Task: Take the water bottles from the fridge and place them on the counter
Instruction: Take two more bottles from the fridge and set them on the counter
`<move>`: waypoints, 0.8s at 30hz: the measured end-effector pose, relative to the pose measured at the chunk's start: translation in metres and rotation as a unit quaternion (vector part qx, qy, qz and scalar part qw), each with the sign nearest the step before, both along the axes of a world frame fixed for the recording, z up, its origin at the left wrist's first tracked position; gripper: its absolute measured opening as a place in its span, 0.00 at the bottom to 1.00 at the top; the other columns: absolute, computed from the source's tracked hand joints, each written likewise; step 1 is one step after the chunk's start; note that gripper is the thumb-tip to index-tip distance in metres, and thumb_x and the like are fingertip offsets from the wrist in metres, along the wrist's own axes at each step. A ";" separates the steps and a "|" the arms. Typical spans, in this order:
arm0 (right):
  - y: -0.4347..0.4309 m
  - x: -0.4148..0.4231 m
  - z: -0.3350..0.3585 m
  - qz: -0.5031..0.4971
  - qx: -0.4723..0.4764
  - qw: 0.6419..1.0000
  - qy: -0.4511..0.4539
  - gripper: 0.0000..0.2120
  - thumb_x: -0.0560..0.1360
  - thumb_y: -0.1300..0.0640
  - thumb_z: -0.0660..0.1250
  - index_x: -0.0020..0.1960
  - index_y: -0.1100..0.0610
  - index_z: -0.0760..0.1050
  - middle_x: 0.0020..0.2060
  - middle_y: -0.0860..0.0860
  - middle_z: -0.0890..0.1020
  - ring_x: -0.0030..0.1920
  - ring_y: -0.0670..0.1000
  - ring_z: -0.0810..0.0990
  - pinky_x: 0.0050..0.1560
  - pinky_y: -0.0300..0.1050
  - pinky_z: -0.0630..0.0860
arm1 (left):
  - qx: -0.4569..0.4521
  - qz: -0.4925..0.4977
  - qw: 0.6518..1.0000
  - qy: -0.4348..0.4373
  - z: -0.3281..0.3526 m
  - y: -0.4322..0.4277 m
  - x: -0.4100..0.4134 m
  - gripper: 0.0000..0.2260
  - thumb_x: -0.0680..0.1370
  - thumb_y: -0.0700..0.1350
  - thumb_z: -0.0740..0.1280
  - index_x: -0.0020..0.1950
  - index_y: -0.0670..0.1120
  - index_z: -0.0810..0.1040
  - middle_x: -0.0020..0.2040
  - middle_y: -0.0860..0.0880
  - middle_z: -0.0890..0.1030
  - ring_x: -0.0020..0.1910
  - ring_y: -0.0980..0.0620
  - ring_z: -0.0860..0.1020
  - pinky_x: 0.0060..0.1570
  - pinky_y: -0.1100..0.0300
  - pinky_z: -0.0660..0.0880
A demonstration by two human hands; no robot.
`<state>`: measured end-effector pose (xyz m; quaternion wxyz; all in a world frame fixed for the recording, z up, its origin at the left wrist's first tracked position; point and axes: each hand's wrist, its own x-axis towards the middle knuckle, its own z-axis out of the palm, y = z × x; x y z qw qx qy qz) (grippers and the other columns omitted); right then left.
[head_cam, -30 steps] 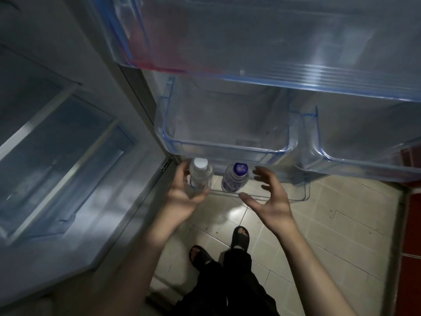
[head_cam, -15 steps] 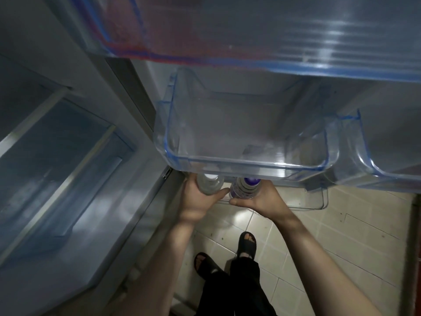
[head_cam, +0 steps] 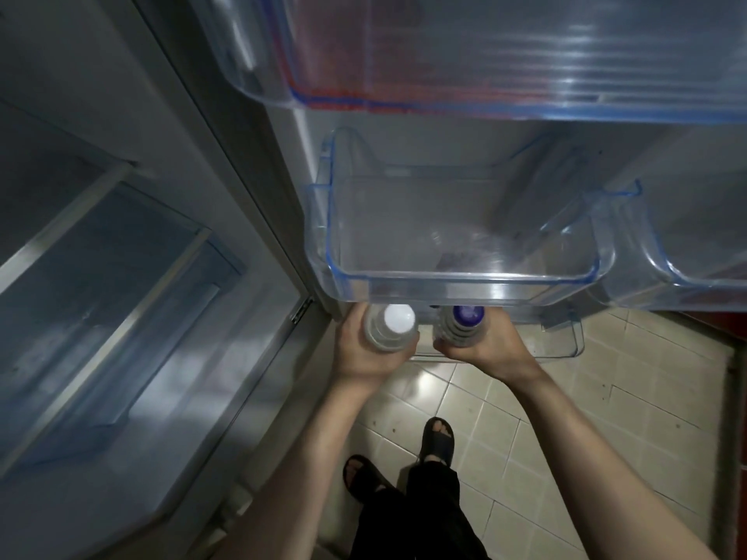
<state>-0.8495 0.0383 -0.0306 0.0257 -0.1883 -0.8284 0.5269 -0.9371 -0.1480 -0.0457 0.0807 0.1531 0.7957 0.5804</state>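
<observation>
Two clear water bottles show from above at the fridge door's lowest shelf [head_cam: 566, 345]. The white-capped bottle [head_cam: 394, 325] is wrapped by my left hand [head_cam: 364, 353]. Beside it on the right, my right hand [head_cam: 491, 345] grips the purple-capped bottle [head_cam: 463, 323]. Both bottles stand upright, their caps just under the front edge of the clear door bin [head_cam: 465, 284] above. Their lower parts are hidden by my fingers.
Clear blue-edged door bins hang above, one more at the right [head_cam: 695, 284] and a large one at the top [head_cam: 505, 66]. The open fridge interior with glass shelves [head_cam: 113, 284] fills the left. Tiled floor [head_cam: 566, 438] and my sandalled feet are below.
Both hands went from open beside the bottles to closed around them. The bottles now sit higher and closer to the bin above.
</observation>
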 end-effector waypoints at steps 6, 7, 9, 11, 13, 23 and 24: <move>-0.001 0.012 0.038 -0.009 0.057 0.998 0.033 0.22 0.60 0.64 0.84 0.45 0.44 0.79 0.38 0.43 0.85 0.43 0.41 0.84 0.43 0.31 0.79 | -0.017 -0.124 0.990 0.073 0.049 -0.017 0.013 0.25 0.61 0.48 0.80 0.57 0.46 0.80 0.54 0.52 0.83 0.54 0.55 0.82 0.54 0.59 0.78; -0.002 0.015 0.046 -0.011 0.074 0.997 0.036 0.24 0.59 0.62 0.84 0.47 0.44 0.79 0.41 0.43 0.85 0.44 0.43 0.84 0.45 0.33 0.79 | -0.009 -0.129 0.988 0.082 0.058 -0.019 0.015 0.25 0.62 0.46 0.80 0.56 0.42 0.80 0.54 0.49 0.83 0.54 0.53 0.82 0.54 0.58 0.78; -0.006 0.023 0.060 -0.012 0.107 0.993 0.052 0.25 0.59 0.60 0.85 0.53 0.51 0.81 0.47 0.46 0.84 0.48 0.40 0.83 0.49 0.34 0.79 | 0.016 -0.126 0.988 0.086 0.072 -0.021 0.020 0.22 0.62 0.40 0.81 0.53 0.38 0.80 0.52 0.46 0.83 0.53 0.53 0.82 0.53 0.60 0.78; -0.008 0.032 0.072 0.001 0.115 0.990 0.080 0.25 0.59 0.61 0.83 0.54 0.59 0.80 0.49 0.48 0.83 0.50 0.39 0.81 0.50 0.34 0.78 | 0.037 -0.123 0.988 0.090 0.083 -0.025 0.029 0.20 0.61 0.34 0.81 0.50 0.37 0.80 0.50 0.45 0.83 0.51 0.52 0.82 0.54 0.60 0.77; -0.012 0.044 0.083 0.010 0.110 0.990 0.086 0.24 0.59 0.63 0.83 0.53 0.61 0.80 0.48 0.49 0.83 0.49 0.42 0.82 0.50 0.35 0.79 | 0.056 -0.124 0.987 0.081 0.096 -0.028 0.036 0.18 0.62 0.35 0.80 0.49 0.38 0.80 0.49 0.46 0.83 0.50 0.51 0.82 0.53 0.59 0.77; -0.035 0.162 0.114 -0.169 -0.005 0.985 0.040 0.21 0.58 0.57 0.82 0.48 0.52 0.80 0.42 0.48 0.86 0.42 0.42 0.85 0.43 0.31 0.79 | 0.036 -0.110 0.992 -0.041 0.138 -0.050 0.085 0.22 0.59 0.36 0.81 0.50 0.35 0.79 0.45 0.37 0.83 0.45 0.38 0.83 0.50 0.48 0.80; -0.036 0.177 0.110 -0.206 -0.034 0.978 0.027 0.22 0.57 0.61 0.83 0.47 0.50 0.80 0.42 0.44 0.87 0.39 0.38 0.85 0.39 0.28 0.78 | 0.025 -0.100 0.993 -0.055 0.137 -0.049 0.092 0.23 0.59 0.33 0.82 0.50 0.33 0.79 0.45 0.36 0.84 0.45 0.39 0.83 0.49 0.54 0.81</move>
